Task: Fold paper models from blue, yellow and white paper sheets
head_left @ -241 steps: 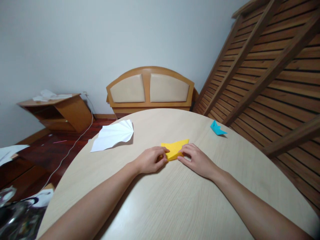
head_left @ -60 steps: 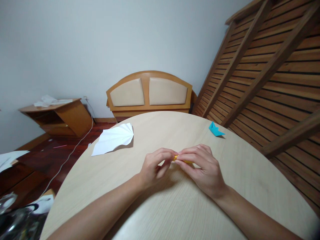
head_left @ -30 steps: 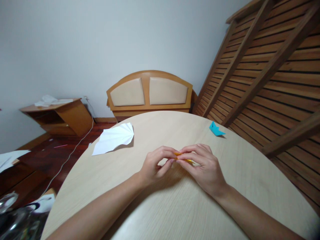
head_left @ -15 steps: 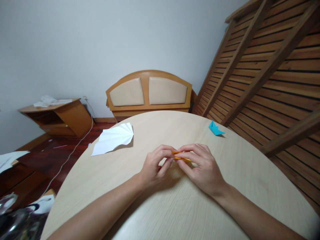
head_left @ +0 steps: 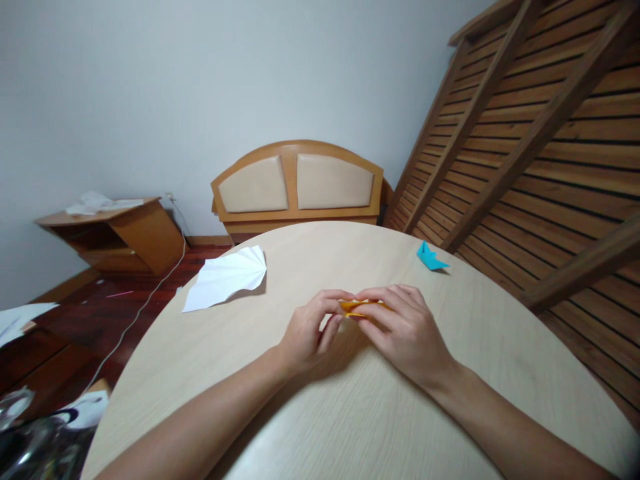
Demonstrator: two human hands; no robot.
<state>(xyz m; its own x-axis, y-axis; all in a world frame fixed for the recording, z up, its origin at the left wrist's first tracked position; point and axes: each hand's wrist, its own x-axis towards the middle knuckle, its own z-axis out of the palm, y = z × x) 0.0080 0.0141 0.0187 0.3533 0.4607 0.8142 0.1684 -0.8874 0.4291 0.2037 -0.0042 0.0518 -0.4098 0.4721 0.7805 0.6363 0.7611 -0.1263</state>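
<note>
A small folded yellow paper [head_left: 356,307] is held just above the round light wooden table [head_left: 350,413], near its middle. My left hand [head_left: 310,330] pinches its left end between thumb and fingers. My right hand [head_left: 403,330] pinches its right side, and its fingers cover most of the paper. Only a thin yellow strip shows between the two hands.
A white pleated paper sheet [head_left: 227,277] lies at the table's far left edge. A small blue folded paper boat [head_left: 430,257] sits at the far right. A wooden headboard [head_left: 297,187] leans on the wall behind, slatted wood panels [head_left: 540,147] stand at right, and a low shelf [head_left: 120,230] stands at left.
Eight seconds ago the yellow paper lay flat on the table under my fingertips. It is now lifted and pinched narrow between both hands, which have stayed close together over the last second.
</note>
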